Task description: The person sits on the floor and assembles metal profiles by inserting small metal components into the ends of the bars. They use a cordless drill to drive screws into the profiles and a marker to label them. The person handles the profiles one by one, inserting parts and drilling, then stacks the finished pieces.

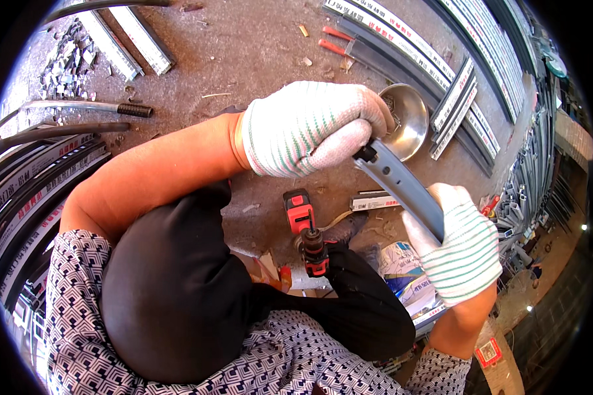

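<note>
My right hand [464, 247], in a white glove with green stripes, is wrapped round the lower end of a grey metal profile [402, 184]. The profile slants up to the left and shows small holes; a black piece [367, 155] sits at its upper end. My left hand [310, 128], gloved alike, is closed right at that end, thumb against curled fingers. What it pinches, if anything, is hidden. Behind its fingertips stands a shiny metal bowl [412, 122] with small metal parts in it. A red and black cordless drill [303, 227] is by my bent leg.
Pliers-like red handles [335, 41] lie beside long dark and white profiles [402, 49] on the floor. Short profile pieces [454, 108] rest across them. More profiles [39, 178] are stacked at the left, near a heap of metal offcuts [69, 62]. A printed plastic bag [402, 266] lies below my right hand.
</note>
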A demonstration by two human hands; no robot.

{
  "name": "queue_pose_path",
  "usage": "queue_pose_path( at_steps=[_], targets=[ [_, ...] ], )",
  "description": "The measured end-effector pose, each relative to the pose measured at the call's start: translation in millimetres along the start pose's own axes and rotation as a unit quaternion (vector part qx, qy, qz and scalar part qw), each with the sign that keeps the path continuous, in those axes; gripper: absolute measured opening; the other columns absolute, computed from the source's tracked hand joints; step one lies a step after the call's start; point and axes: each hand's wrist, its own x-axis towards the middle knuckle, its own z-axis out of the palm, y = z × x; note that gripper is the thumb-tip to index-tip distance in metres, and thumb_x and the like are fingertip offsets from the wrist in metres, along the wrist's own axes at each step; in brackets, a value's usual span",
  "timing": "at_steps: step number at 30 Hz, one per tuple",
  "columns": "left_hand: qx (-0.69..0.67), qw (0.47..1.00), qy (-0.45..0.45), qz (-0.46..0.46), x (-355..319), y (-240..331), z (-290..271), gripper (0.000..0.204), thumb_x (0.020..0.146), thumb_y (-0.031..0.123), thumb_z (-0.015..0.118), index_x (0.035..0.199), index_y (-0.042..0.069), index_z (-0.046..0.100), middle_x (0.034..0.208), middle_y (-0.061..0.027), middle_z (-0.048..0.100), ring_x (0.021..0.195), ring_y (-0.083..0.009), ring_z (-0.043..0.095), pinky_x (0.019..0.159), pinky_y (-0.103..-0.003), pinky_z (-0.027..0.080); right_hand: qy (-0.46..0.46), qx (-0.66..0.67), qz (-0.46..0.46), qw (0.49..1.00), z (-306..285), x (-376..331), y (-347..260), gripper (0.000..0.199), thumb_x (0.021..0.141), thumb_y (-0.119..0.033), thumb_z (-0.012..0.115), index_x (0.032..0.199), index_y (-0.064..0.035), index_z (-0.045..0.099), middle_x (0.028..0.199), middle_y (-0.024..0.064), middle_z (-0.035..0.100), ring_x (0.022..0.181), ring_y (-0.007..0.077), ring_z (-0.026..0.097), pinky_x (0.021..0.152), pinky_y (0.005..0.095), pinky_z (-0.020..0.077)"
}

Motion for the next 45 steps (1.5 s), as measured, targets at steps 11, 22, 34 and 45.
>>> queue_pose_path(
  at_steps=[11, 22, 34, 45],
  targets=[
    [-0.137, 0.990, 0.000, -0.042, -2, 2, 0, 0.072, 0.102, 0.052, 0.047, 0.149, -0.002, 0.043, 0.132, -0.0178, 0.065, 0.119, -0.0290, 0.066, 0.101, -0.040, 0.051, -0.001, 0.046, 0.010, 0.999, 16, 5, 3, 0.040, 0.083, -0.020, 0.078, 0.114, -0.0022, 0.060, 0.099, 0.0187, 0.064, 0.082, 0.0399, 0.067, 0.072, 0.0450, 0.0550],
    [-0.110, 0.993, 0.021, -0.042, -3, 7, 3, 0.092, 0.082, 0.046, 0.085, 0.148, -0.002, 0.043, 0.126, -0.0178, 0.066, 0.117, -0.0281, 0.066, 0.102, -0.039, 0.051, 0.018, 0.071, 0.009, 0.997, 20, 6, 2, 0.038, 0.081, -0.016, 0.079, 0.112, -0.0028, 0.061, 0.098, 0.0191, 0.064, 0.081, 0.0400, 0.067, 0.071, 0.0451, 0.0547],
    [-0.064, 0.997, -0.006, -0.040, -2, 8, 4, 0.085, 0.086, 0.034, 0.083, 0.150, 0.000, 0.039, 0.130, -0.0162, 0.064, 0.119, -0.0266, 0.065, 0.101, -0.040, 0.052, 0.058, 0.070, -0.061, 0.994, 37, 19, 4, 0.041, 0.082, -0.016, 0.080, 0.115, -0.0023, 0.060, 0.101, 0.0194, 0.065, 0.083, 0.0396, 0.069, 0.072, 0.0454, 0.0554],
    [-0.103, 0.992, 0.034, -0.061, -3, 11, 7, 0.082, 0.083, 0.029, 0.087, 0.147, 0.001, 0.045, 0.128, -0.0141, 0.065, 0.118, -0.0232, 0.064, 0.101, -0.038, 0.052, 0.042, 0.099, -0.024, 0.994, 46, 19, 4, 0.038, 0.087, -0.018, 0.079, 0.117, -0.0053, 0.060, 0.101, 0.0172, 0.069, 0.085, 0.0387, 0.072, 0.073, 0.0433, 0.0570]
  ],
)
